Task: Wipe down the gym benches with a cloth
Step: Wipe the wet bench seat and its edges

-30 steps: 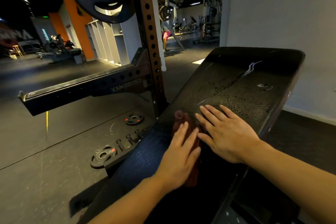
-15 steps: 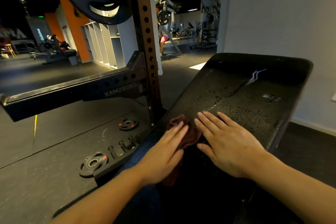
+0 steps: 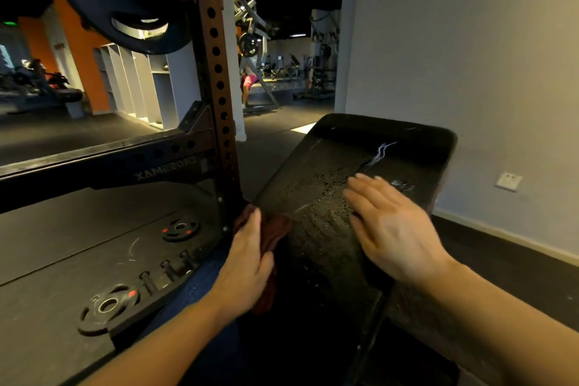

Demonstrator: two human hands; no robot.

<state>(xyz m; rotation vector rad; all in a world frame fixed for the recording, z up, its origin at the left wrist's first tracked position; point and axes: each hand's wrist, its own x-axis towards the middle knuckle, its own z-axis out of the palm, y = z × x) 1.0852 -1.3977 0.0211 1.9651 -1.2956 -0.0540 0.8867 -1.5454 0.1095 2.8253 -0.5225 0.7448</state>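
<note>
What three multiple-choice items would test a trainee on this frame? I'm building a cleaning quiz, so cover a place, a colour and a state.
1. Where does the cloth lie?
A. at the bench pad's left edge
B. on the floor
C. on the wall socket

2. What colour is the cloth?
A. white
B. reddish-brown
C. blue

3. How is the right hand?
A. gripping the cloth
B. clenched in a fist
C. open, fingers straight, over the bench pad

Answers:
1 A: the cloth lies under the left hand at the pad's left edge.
2 B: it shows reddish-brown against the black pad.
3 C: its fingers are straight and hold nothing.
</note>
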